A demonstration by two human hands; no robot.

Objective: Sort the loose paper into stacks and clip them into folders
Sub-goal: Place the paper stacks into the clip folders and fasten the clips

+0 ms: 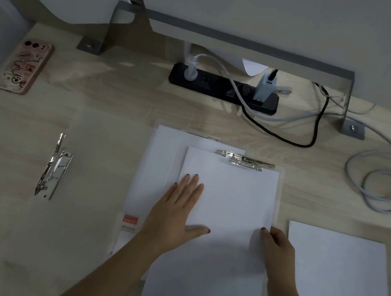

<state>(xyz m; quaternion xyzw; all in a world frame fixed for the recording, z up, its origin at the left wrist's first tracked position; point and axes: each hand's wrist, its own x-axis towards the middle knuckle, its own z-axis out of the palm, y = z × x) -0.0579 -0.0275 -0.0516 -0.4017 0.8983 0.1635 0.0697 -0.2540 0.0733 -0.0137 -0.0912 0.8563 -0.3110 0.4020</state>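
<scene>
Around the paper stack (227,201), left fingers (191,184) flat atop, right fingers (266,234) pinching its edge: phone (23,67), power strip (222,86), folder clip (54,166).

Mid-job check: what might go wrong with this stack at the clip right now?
The paper stack lies askew over the sheets beneath, so the clip may clamp it crooked. The left hand only presses flat and the right hand pinches one edge; sheets could fan out.
</scene>
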